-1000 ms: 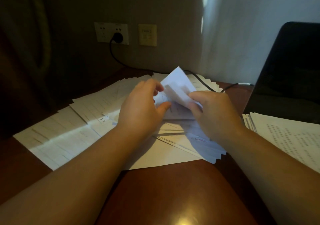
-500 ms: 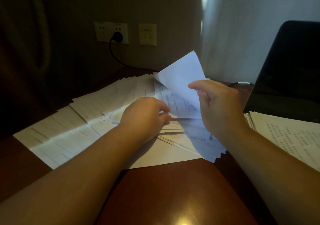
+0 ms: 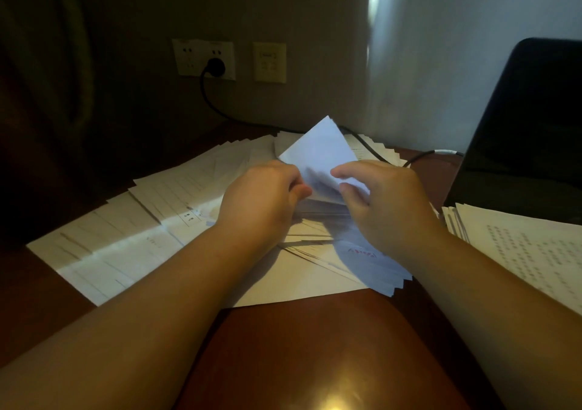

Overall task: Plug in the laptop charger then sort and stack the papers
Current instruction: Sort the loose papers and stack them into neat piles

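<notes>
Several white papers (image 3: pixel 126 239) lie fanned across the brown desk (image 3: pixel 315 346). Both hands work at the middle of the fan, where a lifted sheet (image 3: pixel 318 154) stands with its corner pointing up. My left hand (image 3: pixel 264 195) pinches its left edge. My right hand (image 3: pixel 384 201) has its fingers curled on the right edge, over a bluish bundle (image 3: pixel 371 261). The black charger plug (image 3: pixel 215 66) sits in the wall socket (image 3: pixel 203 58); its cable (image 3: pixel 419 157) runs behind the papers to the laptop (image 3: pixel 529 132).
A separate stack of printed pages (image 3: pixel 529 252) lies at the right in front of the dark laptop. A beige wall switch plate (image 3: pixel 270 62) is beside the socket. Bare desk shows near me; the left side is in deep shadow.
The raised sheet has come back down from its higher position. My right hand dropped lower with it, and my left hand moved up to meet its left edge.
</notes>
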Tool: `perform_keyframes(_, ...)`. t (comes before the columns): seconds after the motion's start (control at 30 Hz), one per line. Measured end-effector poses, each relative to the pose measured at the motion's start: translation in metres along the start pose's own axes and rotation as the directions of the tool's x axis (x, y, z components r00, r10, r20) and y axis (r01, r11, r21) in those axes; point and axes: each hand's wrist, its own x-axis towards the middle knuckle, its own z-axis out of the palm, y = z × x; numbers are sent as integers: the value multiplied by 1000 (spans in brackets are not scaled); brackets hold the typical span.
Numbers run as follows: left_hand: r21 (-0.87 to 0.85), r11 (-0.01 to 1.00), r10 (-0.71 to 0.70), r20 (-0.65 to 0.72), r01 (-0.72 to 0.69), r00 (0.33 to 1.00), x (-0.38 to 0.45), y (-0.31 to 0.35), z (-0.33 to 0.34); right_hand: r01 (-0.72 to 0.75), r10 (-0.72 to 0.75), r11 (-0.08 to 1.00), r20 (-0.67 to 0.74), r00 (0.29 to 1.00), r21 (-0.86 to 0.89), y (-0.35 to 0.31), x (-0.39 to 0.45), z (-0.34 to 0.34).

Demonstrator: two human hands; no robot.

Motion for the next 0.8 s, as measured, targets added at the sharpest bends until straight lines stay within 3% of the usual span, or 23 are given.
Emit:
perform_keyframes(0.13,-167,983,-80,-29,74,996,0,4,0,90,-91,996,84,992,14,0,0,1)
perform_keyframes(0.23,-265,964,-51,-164,6,985,-4,9,-2,94,-93,996,132,987,0,-3,-2,-1)
perform_keyframes(0.3,-331,944,-84,-224,5,971,-4,11,-3,54,-55,998,86,995,12,-7,-1,-4)
perform_keyframes(0.37,-466,880,-227,-239,93,944,-2,13,-5,1,-2,999,14,1000,52,-11,0,-8)
perform_keyframes(0.4,-607,776,-340,-179,168,923,0,15,-6,-21,22,996,-11,1000,84,-14,-1,-9)
perform_keyframes(0.43,-762,585,-463,-31,279,886,0,18,-8,-32,35,993,-26,999,110,-15,-1,-9)
perform_keyframes(0.47,-862,322,-534,176,391,827,2,18,-10,-12,16,994,-39,999,106,-16,-2,-9)
perform_keyframes(0.5,-882,84,-532,353,463,769,3,18,-12,42,-38,996,-52,998,76,-17,-3,-9)
perform_keyframes(0.53,-857,-81,-486,480,509,731,4,15,-13,110,-108,993,-56,993,48,-16,-3,-7)
perform_keyframes(0.6,-781,-302,-319,624,547,714,5,8,-19,236,-235,971,-16,972,42,-17,-2,-5)
perform_keyframes(0.67,-696,-406,-180,696,593,695,3,4,-26,323,-327,944,79,942,60,-17,0,-2)
perform_keyframes(0.73,-644,-389,-141,749,659,648,-1,4,-32,341,-355,934,184,917,105,-20,-1,-1)
perform_keyframes(0.8,-635,-335,-162,766,695,622,-2,4,-35,225,-279,951,275,920,211,-20,-2,-4)
